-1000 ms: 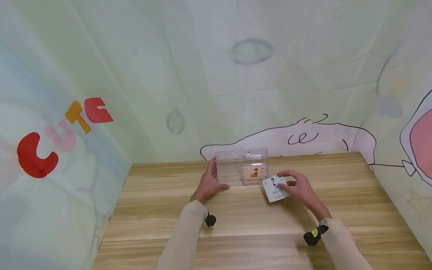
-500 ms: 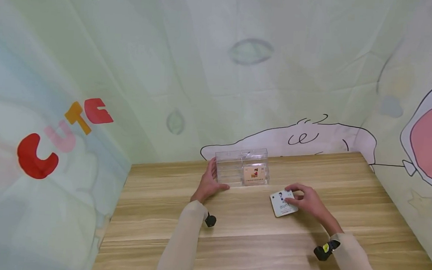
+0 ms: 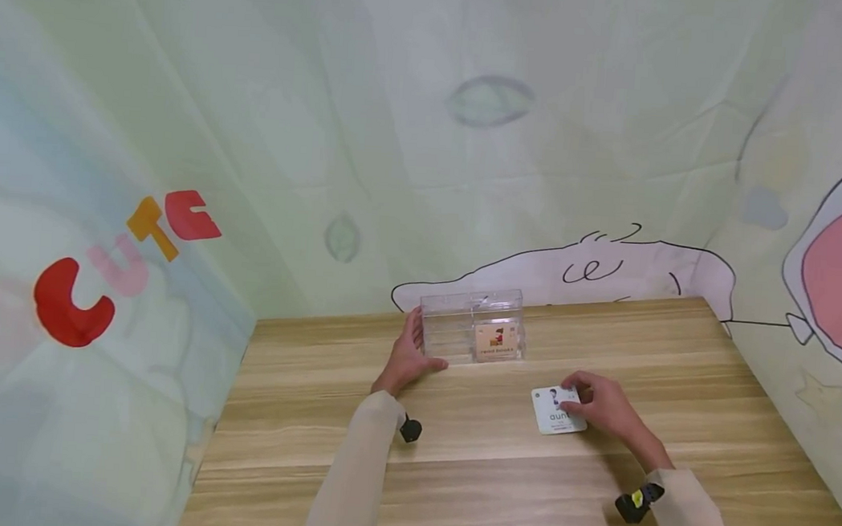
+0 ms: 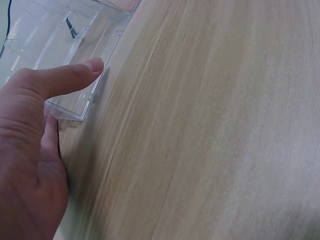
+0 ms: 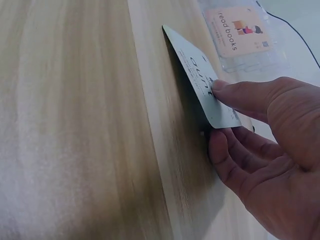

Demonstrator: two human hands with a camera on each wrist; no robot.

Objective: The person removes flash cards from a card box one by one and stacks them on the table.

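A clear plastic box [image 3: 448, 337] with compartments stands at the back of the table. My left hand [image 3: 408, 361] holds its left end, thumb [image 4: 75, 79] along the lower front edge and fingers at the side, partly hidden. In the box's lower right compartment sits an orange "read books" card [image 3: 496, 342]. To the right of the box and nearer me, my right hand [image 3: 604, 403] pinches a white "aunt" flash card [image 3: 555, 412] by its right edge. The right wrist view has this flash card [image 5: 200, 82] tilted over the wood, thumb on its printed face and fingers underneath.
A wood-grain table [image 3: 479, 500] runs up to a printed cloth backdrop [image 3: 370, 155] behind the box. More of the cloth hangs at the left and right sides. Each wrist wears a small black camera, such as the left one [image 3: 411, 430].
My right hand has drawn the flash card away from the box, toward me and to the right, and the card has turned squarer to me. My left hand and the box have stayed put.
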